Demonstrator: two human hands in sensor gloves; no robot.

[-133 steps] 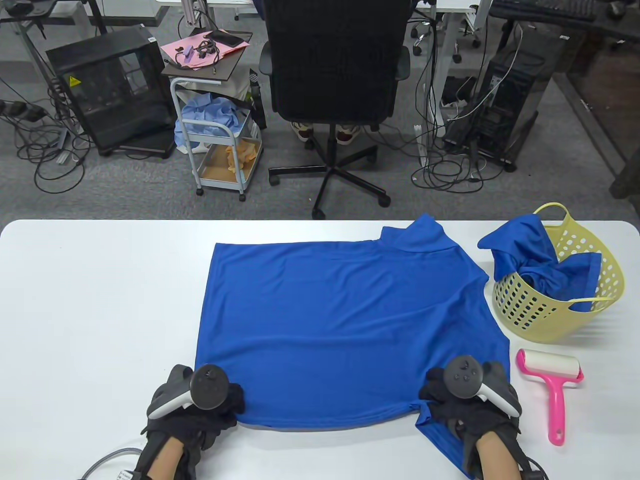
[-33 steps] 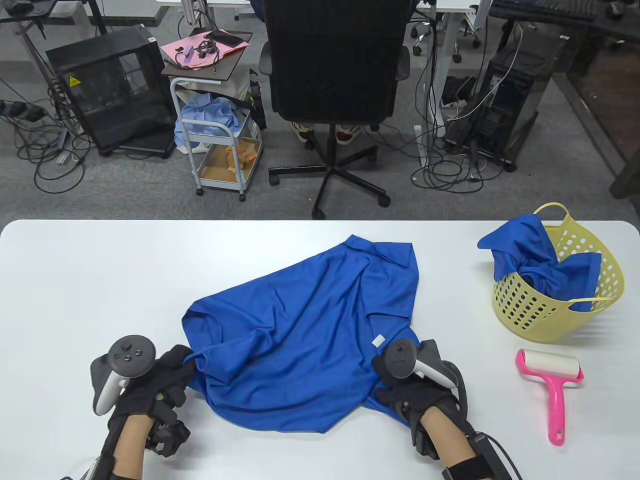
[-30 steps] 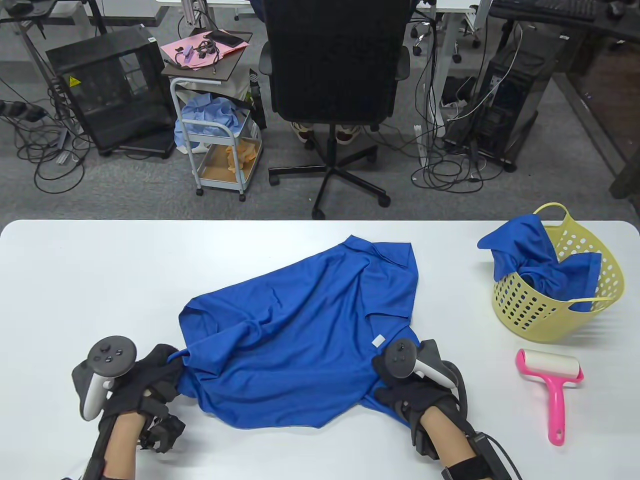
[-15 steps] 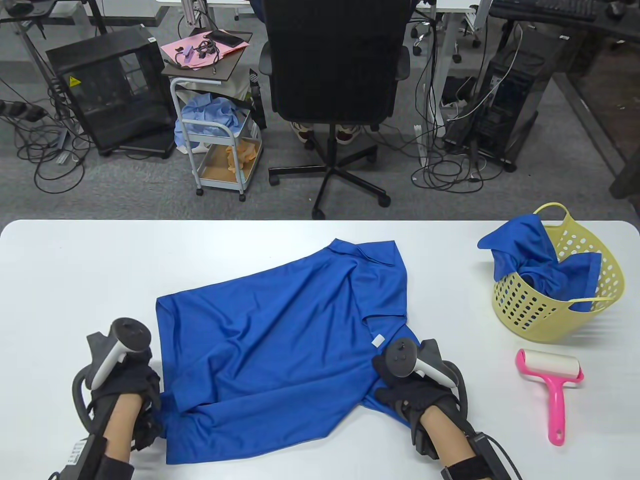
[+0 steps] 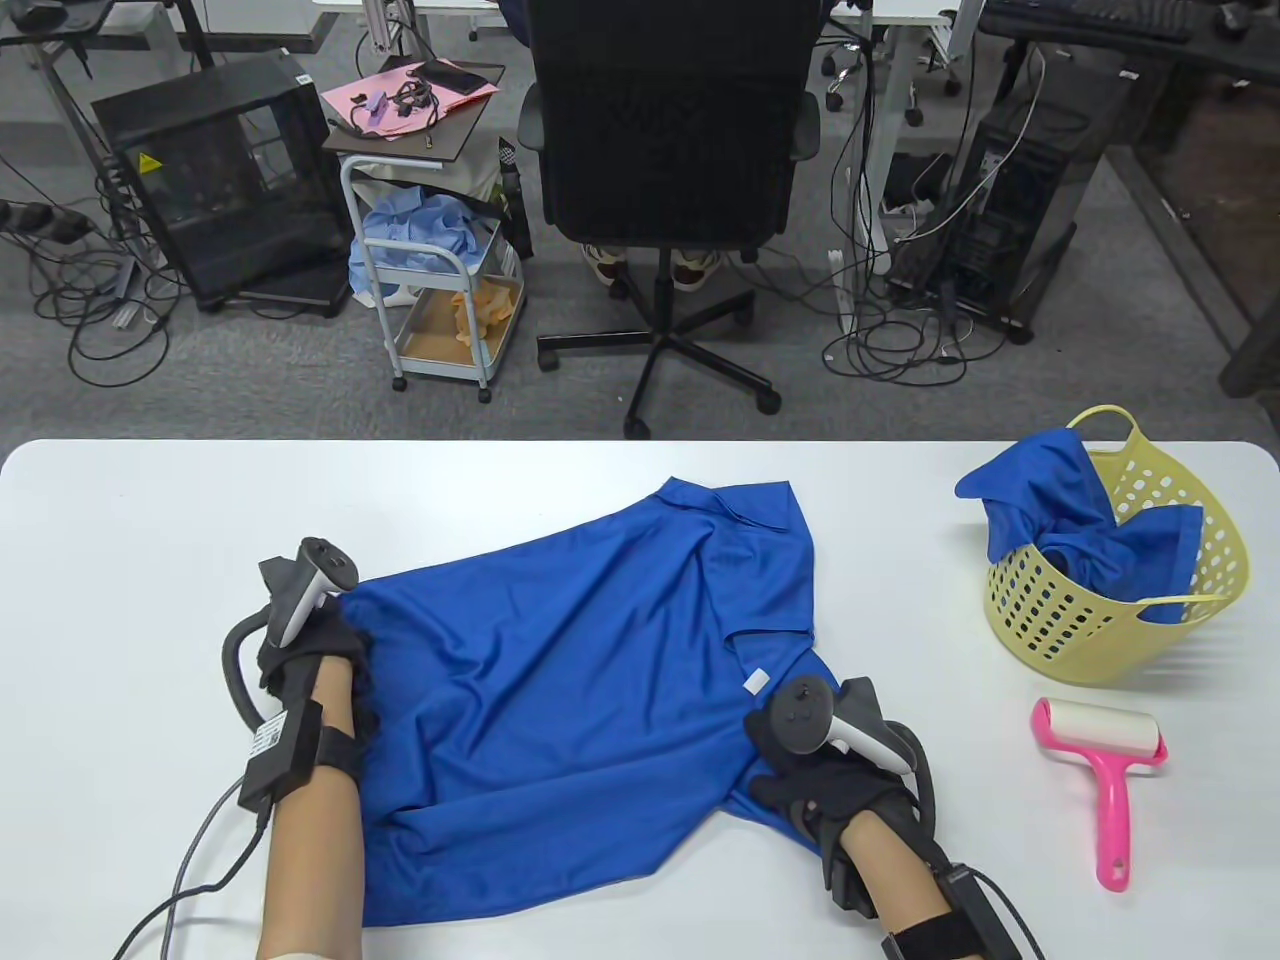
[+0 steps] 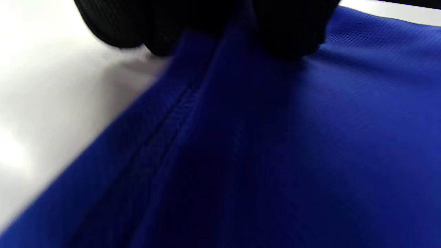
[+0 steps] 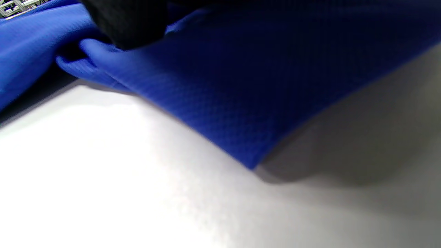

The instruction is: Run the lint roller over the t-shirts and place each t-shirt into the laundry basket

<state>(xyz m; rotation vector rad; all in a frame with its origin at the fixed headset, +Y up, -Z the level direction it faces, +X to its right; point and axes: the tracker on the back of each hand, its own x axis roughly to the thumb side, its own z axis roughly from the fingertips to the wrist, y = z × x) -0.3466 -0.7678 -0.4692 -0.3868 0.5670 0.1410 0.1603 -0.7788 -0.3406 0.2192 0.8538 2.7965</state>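
Both hands seem to pinch the crumpled blue knit t-shirt (image 5: 570, 680): left hand (image 5: 315, 650) at its far-left edge, right hand (image 5: 830, 790) near-right. Draw them apart, flattening wrinkles on the white tabletop (image 5: 150, 560) before rolling.

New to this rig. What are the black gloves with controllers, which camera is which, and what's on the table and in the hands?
There is no robot here: a person wears black sensor gloves, and a tracker that looks like a game controller is strapped to the back of each hand. The fingers are free.

The wide picture looks down at the white table. The two blurry close-ups come from cameras on the wrists, so they show mostly cloth and table.

A crumpled blue t-shirt lies on the table. At the right stands a yellow perforated plastic laundry basket with another blue garment in it. In front of the basket lies a pink-handled lint roller, untouched.

The left hand grips the shirt's left edge. The right hand grips bunched cloth at the shirt's near right side.
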